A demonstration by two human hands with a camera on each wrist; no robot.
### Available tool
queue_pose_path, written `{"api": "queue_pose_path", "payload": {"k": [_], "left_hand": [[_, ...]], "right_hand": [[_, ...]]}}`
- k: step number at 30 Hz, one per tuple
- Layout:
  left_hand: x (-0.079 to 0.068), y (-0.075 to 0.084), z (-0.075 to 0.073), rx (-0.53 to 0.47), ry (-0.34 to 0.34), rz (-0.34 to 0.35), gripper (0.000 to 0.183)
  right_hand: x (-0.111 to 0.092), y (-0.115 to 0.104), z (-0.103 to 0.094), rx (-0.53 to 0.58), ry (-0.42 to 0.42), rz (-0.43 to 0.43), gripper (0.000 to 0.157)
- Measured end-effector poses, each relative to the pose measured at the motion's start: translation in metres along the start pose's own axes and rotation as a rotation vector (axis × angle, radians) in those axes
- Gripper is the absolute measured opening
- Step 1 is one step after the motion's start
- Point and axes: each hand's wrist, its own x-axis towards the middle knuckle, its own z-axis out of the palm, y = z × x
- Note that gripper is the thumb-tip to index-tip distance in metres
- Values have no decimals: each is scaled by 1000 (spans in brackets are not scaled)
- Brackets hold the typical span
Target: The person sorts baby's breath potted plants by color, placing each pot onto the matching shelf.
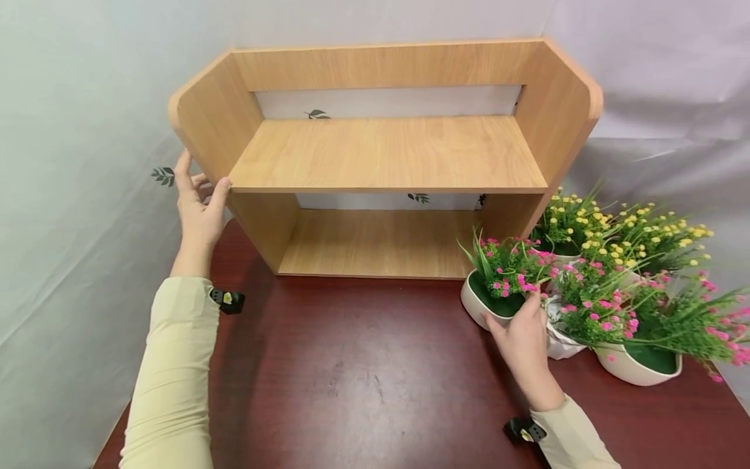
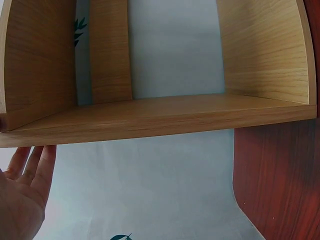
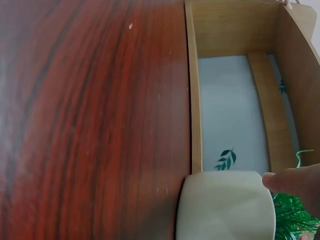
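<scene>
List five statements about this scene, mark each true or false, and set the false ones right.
1. The left hand touches a side of the shelf. True.
2. The yellow flowers are left of the shelf in the head view. False: they are to its right.
3. The right hand touches a pot that holds pink flowers. True.
4. Both sleeves are black. False: they are a pale, creamy yellow.
5. The table is dark red. True.
</scene>
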Motion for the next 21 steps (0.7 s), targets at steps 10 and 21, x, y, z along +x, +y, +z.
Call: {"api": "queue_pose_path", "payload": {"k": [10,21], "left_hand": [[0,0,-1,-13,5,-11,59],[1,0,-1,-2,-5,-10,59]], "right_hand": [[0,4,12,117,81,-48,94],[4,12,17,186,71,-54,101]]}}
